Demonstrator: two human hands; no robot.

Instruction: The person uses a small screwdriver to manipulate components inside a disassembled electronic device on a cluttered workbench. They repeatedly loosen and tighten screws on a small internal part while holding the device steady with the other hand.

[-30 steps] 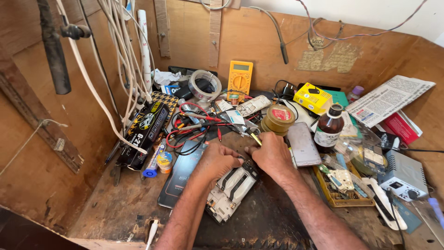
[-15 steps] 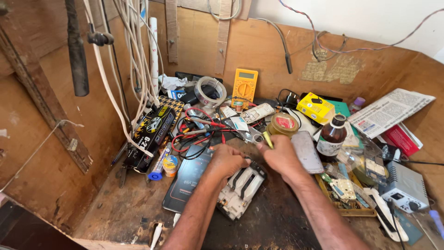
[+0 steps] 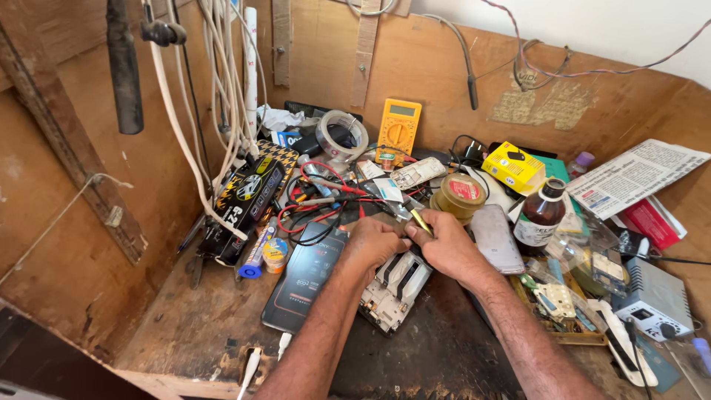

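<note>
At frame centre, the left hand (image 3: 374,244) is steadying an opened phone (image 3: 392,285) while the right hand (image 3: 448,248) is pinching a yellow-handled tool (image 3: 421,221); prying likely needs careful, gentle pressure.

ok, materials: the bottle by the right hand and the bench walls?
Bottle: looks like dark brown glass, glossy with highlights, black cap probably plastic, pale paper label. Bench walls: bare brown board, matte, stained and scuffed; seemingly plywood or hardboard, hard to tell which.

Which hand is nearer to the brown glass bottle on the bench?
Right. The right hand lies just left of the brown glass bottle, with a grey phone between them. The left hand sits farther left, beyond the right hand, over the opened phone frame.
</note>
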